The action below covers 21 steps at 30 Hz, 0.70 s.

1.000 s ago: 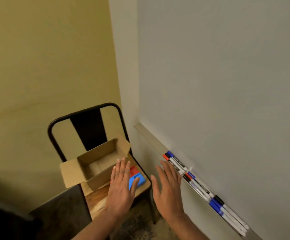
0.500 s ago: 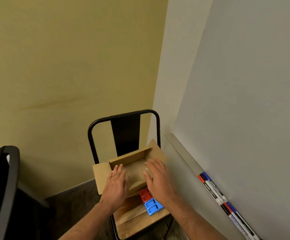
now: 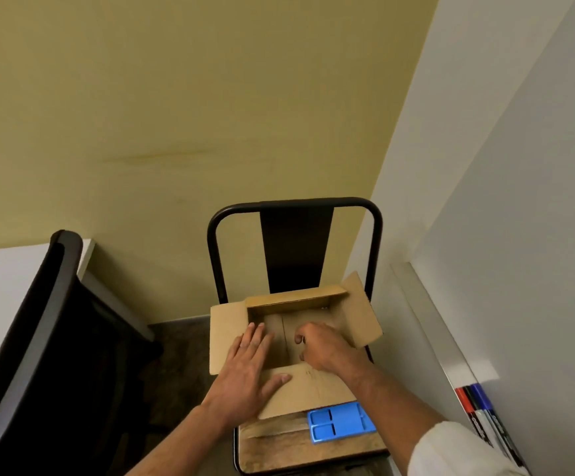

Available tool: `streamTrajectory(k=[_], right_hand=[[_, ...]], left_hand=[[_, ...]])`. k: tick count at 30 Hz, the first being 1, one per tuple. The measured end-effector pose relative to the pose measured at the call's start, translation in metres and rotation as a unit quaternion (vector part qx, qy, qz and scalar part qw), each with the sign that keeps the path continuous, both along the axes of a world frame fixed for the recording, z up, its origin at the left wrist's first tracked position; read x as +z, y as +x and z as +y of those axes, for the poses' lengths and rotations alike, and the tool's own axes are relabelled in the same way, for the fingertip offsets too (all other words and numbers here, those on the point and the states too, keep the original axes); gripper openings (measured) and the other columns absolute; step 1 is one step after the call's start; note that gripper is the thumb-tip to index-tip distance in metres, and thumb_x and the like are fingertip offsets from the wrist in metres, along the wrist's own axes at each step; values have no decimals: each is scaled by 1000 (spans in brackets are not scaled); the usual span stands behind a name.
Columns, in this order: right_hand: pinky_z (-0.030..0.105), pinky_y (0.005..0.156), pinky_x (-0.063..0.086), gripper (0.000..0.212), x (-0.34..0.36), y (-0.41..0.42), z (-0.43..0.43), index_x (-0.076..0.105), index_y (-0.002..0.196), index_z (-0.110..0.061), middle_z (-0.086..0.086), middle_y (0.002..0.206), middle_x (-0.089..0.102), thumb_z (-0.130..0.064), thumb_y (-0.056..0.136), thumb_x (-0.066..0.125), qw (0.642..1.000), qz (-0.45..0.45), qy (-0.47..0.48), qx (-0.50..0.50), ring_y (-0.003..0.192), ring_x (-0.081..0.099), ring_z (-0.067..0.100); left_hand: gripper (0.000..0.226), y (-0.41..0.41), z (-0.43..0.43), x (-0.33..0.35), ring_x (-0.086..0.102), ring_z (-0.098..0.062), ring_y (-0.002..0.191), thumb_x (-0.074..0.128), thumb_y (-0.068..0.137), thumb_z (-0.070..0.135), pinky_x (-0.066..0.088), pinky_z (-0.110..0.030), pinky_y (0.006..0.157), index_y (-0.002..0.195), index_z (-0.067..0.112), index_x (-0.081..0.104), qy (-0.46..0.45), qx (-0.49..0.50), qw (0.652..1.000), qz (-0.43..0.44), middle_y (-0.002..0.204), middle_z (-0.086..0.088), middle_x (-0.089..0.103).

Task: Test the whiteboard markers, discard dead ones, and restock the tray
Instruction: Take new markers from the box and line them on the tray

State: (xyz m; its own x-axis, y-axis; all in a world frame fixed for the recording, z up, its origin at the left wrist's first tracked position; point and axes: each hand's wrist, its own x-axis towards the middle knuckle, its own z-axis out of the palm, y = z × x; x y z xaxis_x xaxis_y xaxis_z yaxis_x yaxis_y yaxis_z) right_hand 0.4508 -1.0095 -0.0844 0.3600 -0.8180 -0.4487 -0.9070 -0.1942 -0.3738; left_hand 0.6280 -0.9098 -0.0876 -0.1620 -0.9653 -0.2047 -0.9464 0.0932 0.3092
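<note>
Cardboard box (image 3: 293, 338) on chair seat (image 3: 272, 444). Left hand (image 3: 248, 365) flat, open, steadying flap; right hand (image 3: 320, 348) curled inside, contents unseen. Risk: unbalanced push slides box off seat.

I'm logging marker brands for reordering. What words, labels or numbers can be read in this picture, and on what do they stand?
Markers in the whiteboard tray: dark print along the white barrels, too blurred to read.
Cardboard box: faint marks on the near flap, not readable as text.
Blue tray on the chair seat: no text visible.
Nothing else carries lettering.
</note>
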Motion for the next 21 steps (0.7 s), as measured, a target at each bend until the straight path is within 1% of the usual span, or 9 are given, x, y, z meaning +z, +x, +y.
streamTrajectory(k=[4,5,11,15,17,19,21], right_hand=[[40,87,54,28,-16,7,-15,63,112,-24,1,109,63,-17,86,72,999,27,37,14,97,60,20],[40,86,55,25,-20,7,-19,64,108,-23,1,106,63,-17,86,73,998,35,44,21,94,61,20],[40,81,56,22,-34,8,-31,65,99,-20,3,97,66,-18,81,77,992,59,84,68,88,63,20],[38,77,57,24,-40,11,-33,65,97,-20,3,94,68,-21,78,80,990,67,91,84,86,64,20],[38,75,57,22,-40,12,-36,66,95,-20,3,93,68,-21,78,80,988,71,93,101,85,64,20],[34,67,53,19,-39,13,-37,66,94,-21,3,93,67,-21,80,77,985,73,93,123,84,63,19],[30,60,46,16,-40,15,-39,66,95,-22,2,93,66,-20,82,75,982,73,95,148,83,62,19]], left_hand=[[87,-2,2,-3,-40,-8,143,20,96,78,-32,-21,113,159,29,-13,4,5,1000,-14,162,7,-29],[87,-3,2,-5,-41,-8,142,21,96,78,-33,-20,111,159,29,-14,5,7,1000,-13,163,7,-30],[84,-6,1,-7,-43,-5,141,20,96,78,-30,-23,113,156,31,-16,6,21,1000,-11,162,8,-30],[88,-7,1,-8,-46,-3,138,9,91,82,-30,-24,114,156,31,-19,11,23,999,-23,159,9,-35],[86,-7,1,-10,-46,-2,138,12,93,81,-30,-24,114,156,31,-18,10,27,999,-17,160,10,-34],[86,-7,1,-10,-45,-2,139,17,95,79,-27,-26,116,157,30,-17,7,28,1000,-11,161,9,-32],[86,-7,1,-11,-44,-3,140,17,96,79,-25,-28,118,157,30,-17,6,27,999,-16,161,9,-33]])
